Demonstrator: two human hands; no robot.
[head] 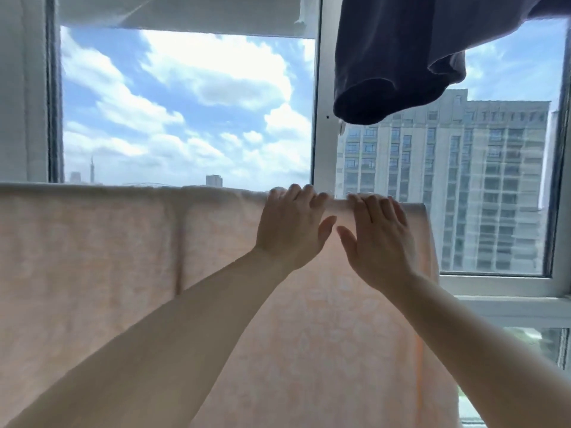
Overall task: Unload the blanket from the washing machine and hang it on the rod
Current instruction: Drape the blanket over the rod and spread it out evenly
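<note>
A pale peach blanket [216, 273] hangs draped over a rod at a high-rise window, its top fold running from the left edge of the frame to just right of the two hands; the rod itself is hidden beneath the cloth. The left hand [289, 225] and right hand [381, 239] lie flat and side by side on the hanging face, fingers extended up to the fold, clasping nothing, apparently smoothing the fabric. The cloth looks soft and limp, with vertical creases and a faint pattern, and light glows through it near the right edge; fresh from the wash, it is likely heavier than it appears and prone to sliding if one side outweighs the other. The sensible hold would be along the top fold or the right hem, pinched with both hands. A dark garment [398, 57] hangs overhead at upper right, clear of the blanket
</note>
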